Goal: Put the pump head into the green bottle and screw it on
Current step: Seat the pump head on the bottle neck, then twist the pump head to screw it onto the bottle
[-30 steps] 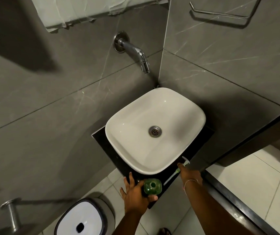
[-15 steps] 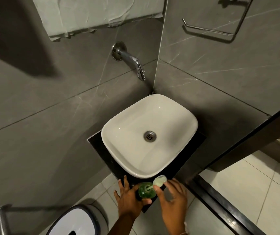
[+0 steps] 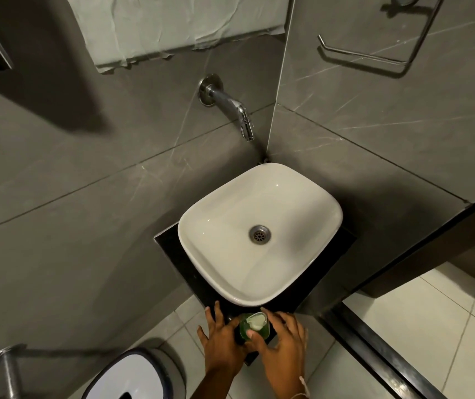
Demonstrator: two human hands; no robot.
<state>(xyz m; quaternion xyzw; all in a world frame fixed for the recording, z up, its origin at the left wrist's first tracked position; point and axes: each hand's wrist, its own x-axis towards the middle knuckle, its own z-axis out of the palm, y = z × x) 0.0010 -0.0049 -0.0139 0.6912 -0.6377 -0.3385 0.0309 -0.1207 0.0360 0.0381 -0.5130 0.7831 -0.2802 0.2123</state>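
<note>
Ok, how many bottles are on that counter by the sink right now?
1. The green bottle stands on the dark counter's near corner, in front of the sink, with the left hand and right hand around it. Another could hide behind the hands.

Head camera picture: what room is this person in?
Most likely a bathroom. A white washbasin sits on a dark counter under a chrome wall tap, the walls are grey tile, and a metal holder hangs on the right wall.
</note>
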